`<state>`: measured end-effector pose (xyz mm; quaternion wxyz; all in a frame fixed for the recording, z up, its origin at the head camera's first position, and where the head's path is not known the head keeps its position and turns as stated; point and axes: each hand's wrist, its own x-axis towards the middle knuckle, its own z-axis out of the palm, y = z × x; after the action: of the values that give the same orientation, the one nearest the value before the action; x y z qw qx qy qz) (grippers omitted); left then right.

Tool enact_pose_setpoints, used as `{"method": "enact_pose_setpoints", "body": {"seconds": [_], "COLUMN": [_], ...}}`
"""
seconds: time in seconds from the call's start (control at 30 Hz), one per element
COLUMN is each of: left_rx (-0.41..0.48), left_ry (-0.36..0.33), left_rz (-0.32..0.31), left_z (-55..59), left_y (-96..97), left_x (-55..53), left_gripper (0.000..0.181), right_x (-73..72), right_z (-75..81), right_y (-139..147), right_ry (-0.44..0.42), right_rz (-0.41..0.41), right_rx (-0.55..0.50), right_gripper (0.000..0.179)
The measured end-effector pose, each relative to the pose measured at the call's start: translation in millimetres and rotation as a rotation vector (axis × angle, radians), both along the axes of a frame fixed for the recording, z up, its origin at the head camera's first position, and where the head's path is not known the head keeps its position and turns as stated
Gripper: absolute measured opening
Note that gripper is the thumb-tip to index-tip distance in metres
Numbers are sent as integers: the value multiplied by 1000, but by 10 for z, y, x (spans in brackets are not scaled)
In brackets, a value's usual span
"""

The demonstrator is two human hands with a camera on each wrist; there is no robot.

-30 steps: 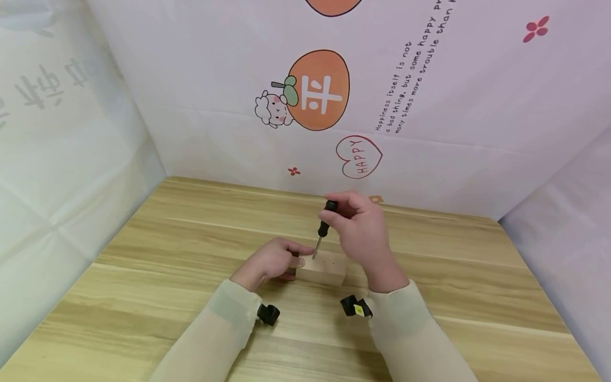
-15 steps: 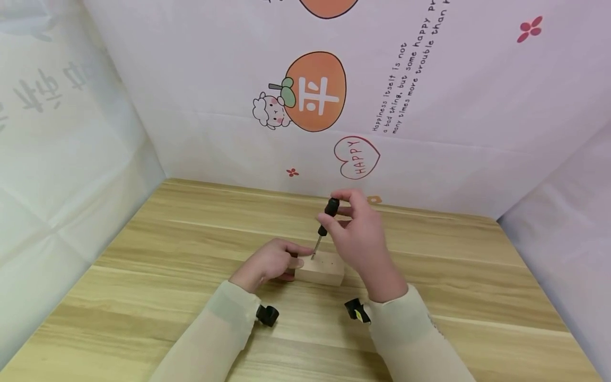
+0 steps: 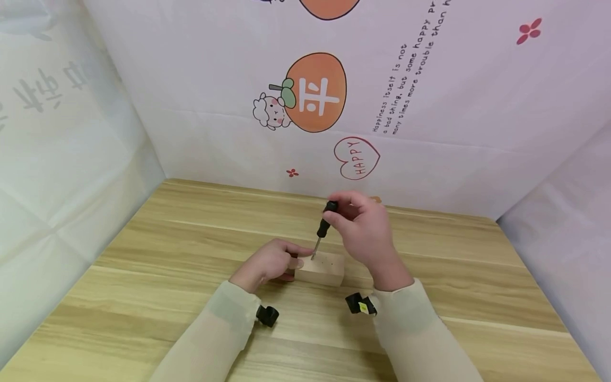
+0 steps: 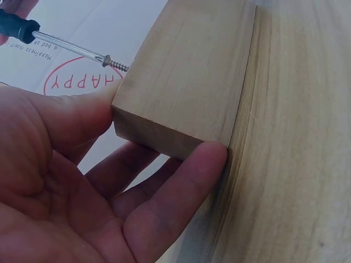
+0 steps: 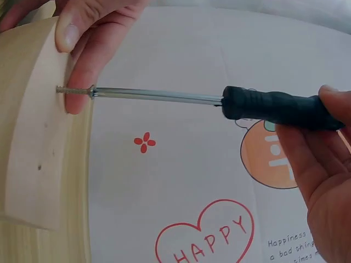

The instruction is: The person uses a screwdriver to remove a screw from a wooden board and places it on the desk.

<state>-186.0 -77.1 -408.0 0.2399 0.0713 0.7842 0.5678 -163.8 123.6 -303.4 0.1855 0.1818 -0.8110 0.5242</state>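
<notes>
tabletop of yellow-brown wood grain (image 3: pixel 305 339), two hands at a pale wooden block (image 3: pixel 321 274)

white printed cloth backdrop (image 3: pixel 215 79) stands behind the tabletop, showing an orange fruit drawing (image 3: pixel 316 93), a red heart outline reading "happy" (image 3: pixel 357 158) and slanted black lettering; a whitish cloth sheet (image 3: pixel 62 164) closes the left side. the block lies on the tabletop near the middle, well in front of the backdrop.

compared with half a second ago, the right hand (image 3: pixel 366 231) sits a little farther right, its fingers drawn in closer around the handle, and the yellow label by that wrist faces the head camera more fully. the left hand (image 3: pixel 269 261) and the block have stayed put.

the left hand grips the block's left end between thumb and fingers. the right hand pinches the black-handled screwdriver with a steel shaft (image 3: pixel 323 225), which leans slightly right at its top. its tip meets the head of a grey metal screw (image 5: pixel 77 91), tilted, its point in the block's top face and much of its thread showing. small dark holes (image 5: pixel 39 167) dot that face.
</notes>
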Motion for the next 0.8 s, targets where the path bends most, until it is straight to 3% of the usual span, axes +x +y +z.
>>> {"method": "enact_pose_setpoints", "body": {"seconds": [0.1, 0.27, 0.37, 0.47, 0.57, 0.7, 0.8], "left_rx": [-3, -2, 0, -1, -5, -8, -6], "left_ry": [0, -6, -3, 1, 0, -2, -1], "left_rz": [2, 13, 16, 10, 10, 15, 12], "left_z": [-6, -10, -7, -2, 4, 10, 7], "left_y": [5, 12, 14, 15, 13, 6, 1], "left_x": [5, 6, 0, 1, 7, 12, 11], "left_gripper": [32, 31, 31, 31, 31, 32, 32], "right_x": [0, 48, 55, 41, 7, -54, -55], "right_z": [-29, -52, -59, -75, -92, -120, -115], "right_y": [10, -64, -120, -134, -103, -21, 1], "right_ry": [-17, -39, -7, 24, 6, -86, -90], "right_rz": [25, -54, -88, -96, -25, 134, 124], "right_rx": [-35, 41, 65, 27, -57, -195, -152], "right_gripper": [24, 32, 32, 26, 23, 24, 29]}}
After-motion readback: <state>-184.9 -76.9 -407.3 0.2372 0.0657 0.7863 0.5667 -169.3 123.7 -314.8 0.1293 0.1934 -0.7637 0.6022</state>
